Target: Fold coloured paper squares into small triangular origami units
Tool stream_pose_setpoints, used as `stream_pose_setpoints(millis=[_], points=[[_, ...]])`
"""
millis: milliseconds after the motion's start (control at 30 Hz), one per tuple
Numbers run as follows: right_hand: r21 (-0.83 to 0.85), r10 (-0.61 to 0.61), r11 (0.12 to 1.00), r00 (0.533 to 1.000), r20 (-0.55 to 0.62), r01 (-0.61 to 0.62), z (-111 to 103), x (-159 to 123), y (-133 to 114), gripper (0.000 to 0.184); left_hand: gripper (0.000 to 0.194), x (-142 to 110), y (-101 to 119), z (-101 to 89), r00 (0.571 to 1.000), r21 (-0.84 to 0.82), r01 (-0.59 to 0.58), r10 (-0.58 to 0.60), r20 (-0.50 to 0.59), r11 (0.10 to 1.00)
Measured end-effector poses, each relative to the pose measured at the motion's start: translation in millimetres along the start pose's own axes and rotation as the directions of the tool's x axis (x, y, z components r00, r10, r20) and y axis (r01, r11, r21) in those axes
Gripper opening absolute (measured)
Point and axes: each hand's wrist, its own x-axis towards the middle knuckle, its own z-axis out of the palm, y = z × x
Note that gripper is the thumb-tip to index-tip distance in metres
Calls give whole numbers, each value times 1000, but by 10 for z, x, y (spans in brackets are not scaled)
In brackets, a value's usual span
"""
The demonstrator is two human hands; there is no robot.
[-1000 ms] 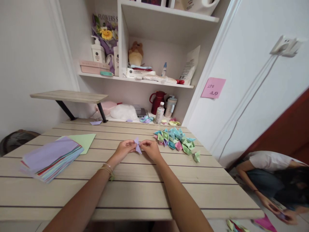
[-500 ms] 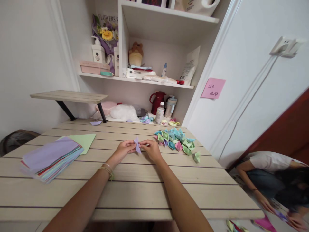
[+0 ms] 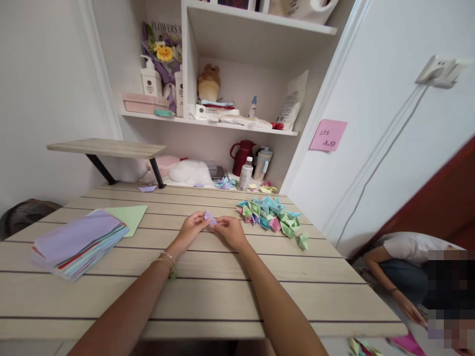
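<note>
Between my two hands, just above the middle of the table [image 3: 208, 296], is a small folded piece of purple paper [image 3: 209, 216]. My left hand [image 3: 193, 228] pinches its left side, and the fingers of my right hand [image 3: 230, 230] close on its right side. Parts of the paper are hidden behind the fingertips. To the right of my right hand lies a heap of folded paper boats [image 3: 269, 212] in blue, green, pink and purple. A stack of coloured paper sheets [image 3: 79, 237], purple on top, rests at the left, partly over a green sheet [image 3: 129, 217].
A small raised shelf [image 3: 107, 147] stands at the back left. Behind the table are a clear bottle [image 3: 245, 174], a red jug [image 3: 243, 154] and more folded paper [image 3: 225, 183]. A person [image 3: 404, 277] crouches on the floor at the right, near folded paper [image 3: 363, 347].
The purple paper has turned from upright to slanted and sits a little higher and further left. My hands have come closer together around it.
</note>
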Motion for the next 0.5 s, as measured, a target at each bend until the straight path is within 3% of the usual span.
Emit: stream_pose_setpoints(millis=[133,267,400,500], points=[[-12,-21,1000,1000,20,21,1,1,-25,26,24,-6,15,-6,1000,51,-13,14,-21,999],[-46,-69,997,998,5,70,-29,18,-31,31,25,5,2,-34,994,-14,-2,1,-109,1000],[-155,-211,967,976,-48,202,-97,29,-35,23,30,23,8,-69,989,-153,11,-33,-145,988],[-338,-368,878,929,-26,338,-133,21,-59,13,30,34,13,-80,993,-209,12,-37,-114,978]])
